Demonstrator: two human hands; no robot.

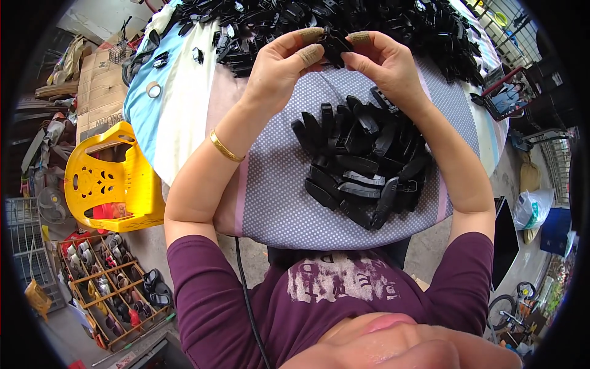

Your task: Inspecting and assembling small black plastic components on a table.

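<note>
My left hand (278,69) and my right hand (388,66) are raised over the far part of the table, fingertips facing each other. Between them they pinch a small black plastic piece (334,47), whose exact kind I cannot make out. Tan tape wraps several of my fingertips. Just beyond my hands spreads a large heap of shiny black pieces (264,21). Nearer to me, between my forearms, lies a smaller pile of long, curved black pieces (359,157).
The round table has a patterned cloth (270,203). A tape roll (153,90) lies at its left. A yellow plastic chair (144,178) stands against the left edge, above a shoe rack (114,289). A phone in a red-framed holder (507,95) is at the right edge. A black cable (243,277) hangs in front.
</note>
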